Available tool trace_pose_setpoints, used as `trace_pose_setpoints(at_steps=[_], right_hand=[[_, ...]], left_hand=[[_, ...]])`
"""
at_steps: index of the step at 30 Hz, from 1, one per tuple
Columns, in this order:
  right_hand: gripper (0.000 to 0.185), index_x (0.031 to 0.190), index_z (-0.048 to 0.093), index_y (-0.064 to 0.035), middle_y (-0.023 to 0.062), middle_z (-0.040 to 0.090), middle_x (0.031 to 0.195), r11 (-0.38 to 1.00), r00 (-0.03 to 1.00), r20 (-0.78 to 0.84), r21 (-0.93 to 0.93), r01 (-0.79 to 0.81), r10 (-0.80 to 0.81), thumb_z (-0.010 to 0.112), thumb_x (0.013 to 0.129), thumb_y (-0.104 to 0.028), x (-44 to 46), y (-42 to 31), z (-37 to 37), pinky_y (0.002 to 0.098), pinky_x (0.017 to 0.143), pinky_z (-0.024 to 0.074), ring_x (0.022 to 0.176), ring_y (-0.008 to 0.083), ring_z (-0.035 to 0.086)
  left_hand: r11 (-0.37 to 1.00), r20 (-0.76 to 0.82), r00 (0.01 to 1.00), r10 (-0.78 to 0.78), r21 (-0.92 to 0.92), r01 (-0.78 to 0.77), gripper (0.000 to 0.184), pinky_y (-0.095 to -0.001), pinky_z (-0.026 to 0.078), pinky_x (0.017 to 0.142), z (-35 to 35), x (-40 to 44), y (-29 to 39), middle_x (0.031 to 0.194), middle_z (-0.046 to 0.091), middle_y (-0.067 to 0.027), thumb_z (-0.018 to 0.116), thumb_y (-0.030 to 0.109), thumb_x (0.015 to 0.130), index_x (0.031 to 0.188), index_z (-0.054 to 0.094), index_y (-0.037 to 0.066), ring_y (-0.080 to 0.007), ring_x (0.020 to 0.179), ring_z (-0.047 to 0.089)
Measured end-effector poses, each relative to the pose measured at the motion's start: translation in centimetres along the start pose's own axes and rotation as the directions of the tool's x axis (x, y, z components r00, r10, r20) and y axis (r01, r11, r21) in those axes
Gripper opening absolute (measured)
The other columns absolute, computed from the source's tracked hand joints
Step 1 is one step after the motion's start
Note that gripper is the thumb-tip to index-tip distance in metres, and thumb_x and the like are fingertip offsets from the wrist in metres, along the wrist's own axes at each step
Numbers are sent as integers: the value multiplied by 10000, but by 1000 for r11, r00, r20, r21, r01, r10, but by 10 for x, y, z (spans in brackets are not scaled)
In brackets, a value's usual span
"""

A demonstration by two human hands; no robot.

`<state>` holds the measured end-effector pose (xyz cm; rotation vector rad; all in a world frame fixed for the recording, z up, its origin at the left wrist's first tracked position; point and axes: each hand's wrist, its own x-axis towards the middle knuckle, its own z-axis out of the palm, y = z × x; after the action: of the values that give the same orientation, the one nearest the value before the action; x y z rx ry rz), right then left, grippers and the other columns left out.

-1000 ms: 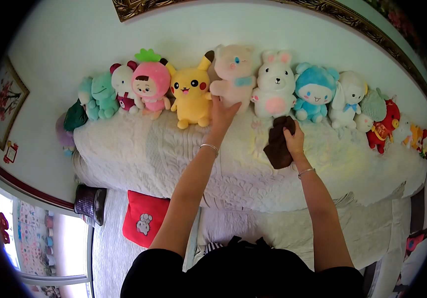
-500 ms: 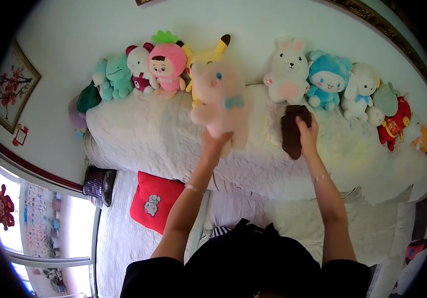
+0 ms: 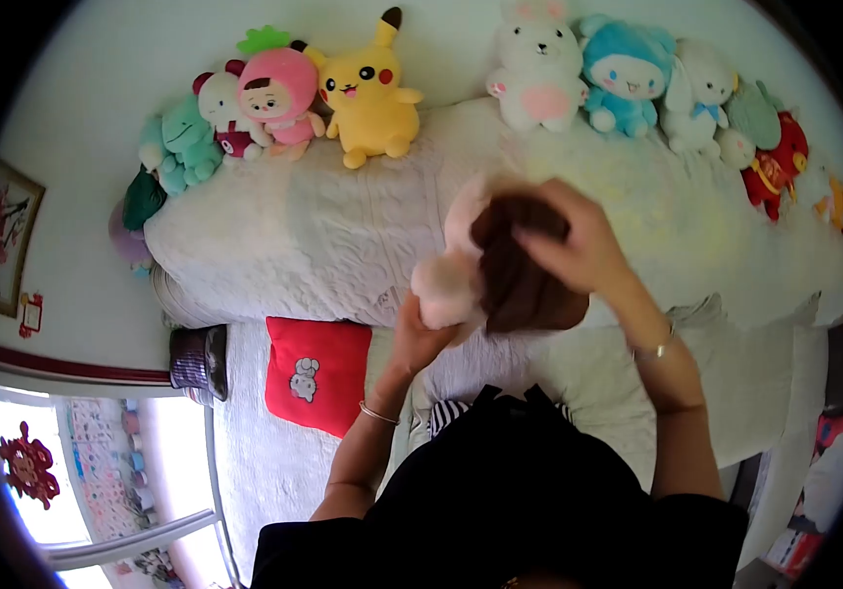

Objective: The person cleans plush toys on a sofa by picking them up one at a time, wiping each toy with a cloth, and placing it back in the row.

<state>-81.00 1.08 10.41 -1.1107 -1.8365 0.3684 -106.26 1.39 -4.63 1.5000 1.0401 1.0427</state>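
A pale pink plush toy (image 3: 446,290) is held up in front of me, turned so its face does not show. My left hand (image 3: 421,339) is closed around its lower left part. A dark brown cloth (image 3: 529,285) lies against the toy's right side and hides much of it. My right hand (image 3: 583,240), somewhat blurred, grips this cloth near its top, fingers bent over it. Behind, a yellow plush toy (image 3: 374,113) sits on the left and a white plush bear (image 3: 537,74) on the right.
The plush toys line a sofa back under a pale quilted cover (image 3: 284,231). More sit at the right, including a blue one (image 3: 626,79) and a red one (image 3: 777,162). A red cushion (image 3: 316,378) lies on the seat at left, near a dark hat (image 3: 198,358).
The pink toy has come down toward me and turned its face away. My right hand has brought the brown cloth leftward onto it, and the cloth now looks more spread. The view has tilted down.
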Motion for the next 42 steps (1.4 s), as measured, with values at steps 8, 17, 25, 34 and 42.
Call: trace_pose_setpoints(at_steps=[8, 17, 25, 34, 42], right_hand=[[346, 1108, 609, 4, 97, 667, 984, 939, 969, 239, 313, -143, 68, 690, 804, -140, 14, -2, 8, 302, 871, 478, 953, 185, 614], [309, 1084, 611, 1, 58, 656, 990, 948, 958, 175, 185, -260, 229, 675, 825, -154, 12, 29, 2, 312, 849, 493, 886, 156, 607], [327, 1085, 608, 8, 74, 648, 991, 928, 958, 207, 276, -249, 196, 672, 816, -167, 6, 29, 3, 310, 862, 475, 945, 148, 587], [427, 1155, 598, -7, 154, 660, 1032, 974, 946, 284, 118, -193, 153, 695, 775, -176, -17, 12, 40, 358, 850, 491, 960, 287, 632], [380, 1111, 608, -28, 171, 638, 1009, 973, 970, 242, 215, -84, 30, 701, 768, -162, -21, -21, 52, 360, 855, 491, 945, 309, 633]], left_hand=[[990, 204, 970, -134, -6, 138, 561, -336, 512, 889, -42, -25, 10, 1116, 655, -105, 760, 31, 678, 1199, 559, -26, -185, 1011, 635], [920, 218, 952, -213, -284, 271, 567, -336, 527, 868, -57, -45, -5, 1089, 664, -105, 749, 16, 656, 1190, 569, -33, -200, 980, 652], [758, 242, 950, -197, -577, 304, 723, -362, 525, 886, -46, -41, 2, 1140, 628, -120, 767, 77, 615, 1273, 488, -27, -233, 1025, 633], [668, 163, 951, -264, -680, 302, 703, -377, 524, 867, -27, -29, 0, 1165, 593, -134, 703, 63, 655, 1302, 439, -19, -256, 1040, 613], [785, -110, 980, -166, -616, 64, 622, -351, 516, 848, -5, -16, 8, 1100, 602, -114, 718, 22, 670, 1242, 476, -2, -219, 996, 609]])
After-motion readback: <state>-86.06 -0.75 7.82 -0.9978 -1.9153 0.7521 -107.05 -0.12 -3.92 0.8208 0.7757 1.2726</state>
